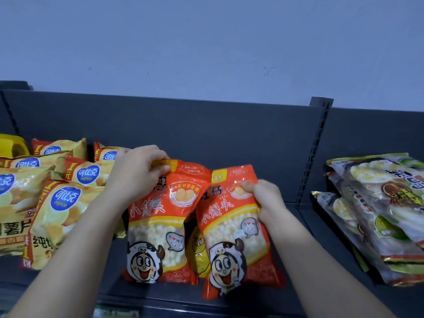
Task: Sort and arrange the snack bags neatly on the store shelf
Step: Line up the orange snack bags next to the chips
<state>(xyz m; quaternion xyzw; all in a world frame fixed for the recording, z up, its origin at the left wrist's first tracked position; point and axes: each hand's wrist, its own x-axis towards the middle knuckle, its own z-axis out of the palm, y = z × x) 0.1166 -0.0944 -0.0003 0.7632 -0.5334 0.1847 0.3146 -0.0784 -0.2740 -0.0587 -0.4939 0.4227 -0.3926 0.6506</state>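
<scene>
Grey metal shelf (pixel 229 138), pale wall behind; my left hand (pixel 135 171) pinches one glossy orange bag (pixel 160 226), my right hand (pixel 263 198) clamps its crinkly twin (pixel 234 237) beside it.

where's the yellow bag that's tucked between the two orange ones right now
In the head view, the yellow bag sits low at centre shelf, mostly hidden behind the left orange bag and the right orange bag, showing only in the gap between them.

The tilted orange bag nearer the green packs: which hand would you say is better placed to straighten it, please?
Right. The right hand already pinches that tilted orange bag near its top; the left hand grips the other orange bag.
</scene>
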